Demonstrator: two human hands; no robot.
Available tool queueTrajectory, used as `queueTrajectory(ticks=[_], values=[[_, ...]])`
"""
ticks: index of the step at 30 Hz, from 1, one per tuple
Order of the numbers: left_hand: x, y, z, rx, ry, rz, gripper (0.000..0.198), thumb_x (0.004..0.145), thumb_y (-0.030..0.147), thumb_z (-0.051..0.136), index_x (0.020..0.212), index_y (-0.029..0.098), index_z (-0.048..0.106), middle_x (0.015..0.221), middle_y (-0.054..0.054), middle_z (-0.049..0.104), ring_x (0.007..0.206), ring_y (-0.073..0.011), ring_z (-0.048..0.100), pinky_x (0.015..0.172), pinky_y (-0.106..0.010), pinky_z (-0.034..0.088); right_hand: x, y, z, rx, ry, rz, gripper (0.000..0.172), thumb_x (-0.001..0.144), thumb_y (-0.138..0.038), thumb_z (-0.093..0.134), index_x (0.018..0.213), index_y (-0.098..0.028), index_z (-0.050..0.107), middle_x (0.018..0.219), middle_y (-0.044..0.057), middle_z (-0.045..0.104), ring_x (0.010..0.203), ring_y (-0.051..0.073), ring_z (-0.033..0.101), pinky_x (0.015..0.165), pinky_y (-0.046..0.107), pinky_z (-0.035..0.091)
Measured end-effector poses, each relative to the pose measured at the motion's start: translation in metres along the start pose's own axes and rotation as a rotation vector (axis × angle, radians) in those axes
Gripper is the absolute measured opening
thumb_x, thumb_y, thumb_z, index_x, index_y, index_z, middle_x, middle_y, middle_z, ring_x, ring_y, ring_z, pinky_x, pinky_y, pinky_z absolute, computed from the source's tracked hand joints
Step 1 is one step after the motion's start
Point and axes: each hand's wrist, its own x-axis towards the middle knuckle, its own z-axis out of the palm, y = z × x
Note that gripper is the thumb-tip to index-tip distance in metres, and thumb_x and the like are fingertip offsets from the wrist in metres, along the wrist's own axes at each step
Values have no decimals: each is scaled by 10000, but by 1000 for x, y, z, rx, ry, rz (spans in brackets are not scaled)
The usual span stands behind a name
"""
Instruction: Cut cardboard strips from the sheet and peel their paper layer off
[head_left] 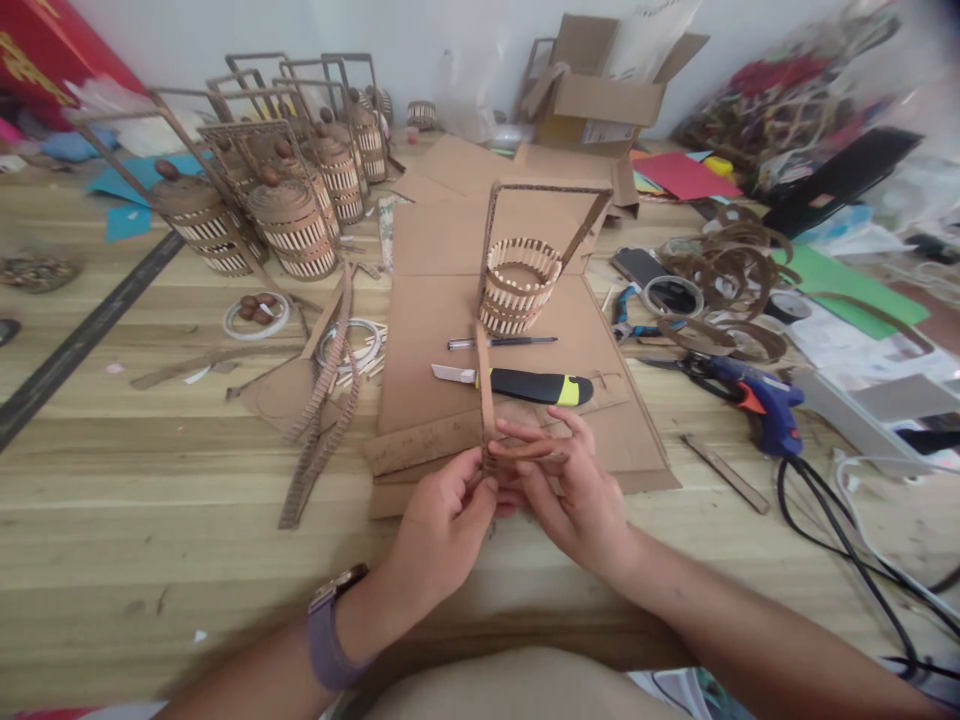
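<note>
A narrow cardboard strip (486, 390) stands upright in front of me, its lower end pinched between the thumb and fingers of my left hand (448, 515). My right hand (574, 490) meets the left at that end and has a short brown strip (531, 451) between its fingers. Whether the two strips are one bent piece, I cannot tell. Just beyond lies a utility knife (525, 385) with its blade out, partly behind the strip. A pen (510, 343) rests behind the knife. Farther back stands a small stick-and-cardboard basket (517, 300) with a tall square handle.
A cardboard sheet (435, 240) covers the middle of the wooden table. Several lidded baskets (292, 230) stand at the back left. Corrugated strips (322, 450) lie on the left. To the right are a blue glue gun (772, 410) with cords, pliers (626, 315) and curled cardboard strips (739, 270).
</note>
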Motion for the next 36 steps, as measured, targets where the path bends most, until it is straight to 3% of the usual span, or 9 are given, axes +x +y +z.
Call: queueTrajectory(ticks=[7, 11, 22, 28, 36], values=[[5, 1, -1, -31, 35, 12, 242, 885, 334, 532, 1012, 157, 638, 901, -32, 691, 790, -152, 626, 759, -265, 517, -1, -1, -1, 14, 5, -27, 223, 903, -58, 494, 1028, -243, 487, 949, 11, 765, 1038, 179, 686, 1084, 444, 310], [8, 6, -3, 4, 57, 14, 241, 883, 335, 535, 995, 152, 645, 868, -19, 687, 752, -142, 597, 745, -255, 502, -1, 0, 1, -64, -33, -75, 189, 908, -123, 542, 1049, -247, 511, 1060, 43, 746, 1129, 199, 642, 1095, 448, 315], [4, 5, -3, 46, 15, 7, 256, 895, 327, 498, 1023, 157, 640, 972, -51, 711, 869, -187, 654, 825, -307, 527, -1, -2, 3, -78, -31, -62, 212, 902, -66, 524, 1037, -229, 515, 1015, 33, 754, 1087, 182, 664, 1111, 429, 285], [3, 4, -3, 14, -56, 32, 270, 914, 292, 490, 1103, 156, 627, 1094, -81, 693, 952, -206, 665, 835, -319, 541, -1, -1, 0, -50, 5, -35, 249, 885, -43, 504, 1046, -232, 510, 959, -5, 761, 1070, 152, 670, 1130, 414, 279], [0, 1, -3, 82, -128, 49, 270, 937, 266, 478, 1136, 159, 626, 1016, -79, 711, 888, -190, 680, 854, -330, 537, -2, -1, -9, -43, -2, 117, 227, 932, -122, 453, 1105, -266, 482, 987, 14, 759, 1027, 184, 690, 1104, 466, 348]])
